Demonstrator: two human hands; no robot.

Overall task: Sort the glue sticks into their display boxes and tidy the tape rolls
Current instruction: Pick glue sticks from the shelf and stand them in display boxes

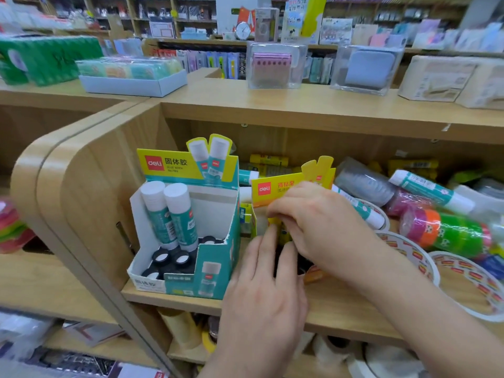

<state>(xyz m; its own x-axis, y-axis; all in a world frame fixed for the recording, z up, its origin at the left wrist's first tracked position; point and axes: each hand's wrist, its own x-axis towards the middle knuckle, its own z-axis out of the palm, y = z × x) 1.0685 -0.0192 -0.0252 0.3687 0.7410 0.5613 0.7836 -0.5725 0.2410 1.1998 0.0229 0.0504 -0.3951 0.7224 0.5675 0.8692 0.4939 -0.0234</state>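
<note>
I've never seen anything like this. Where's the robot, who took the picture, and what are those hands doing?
There is no robot: a person wears one camera on the head, looking down at their own hands. On the wooden shelf stands a teal display box holding two upright glue sticks, with a yellow display box beside it. The right hand pinches what looks like a yellow glue stick at that box; the left hand lies with straight fingers just in front. Further right lie a loose glue stick and colourful tape rolls, not yet tidied.
</note>
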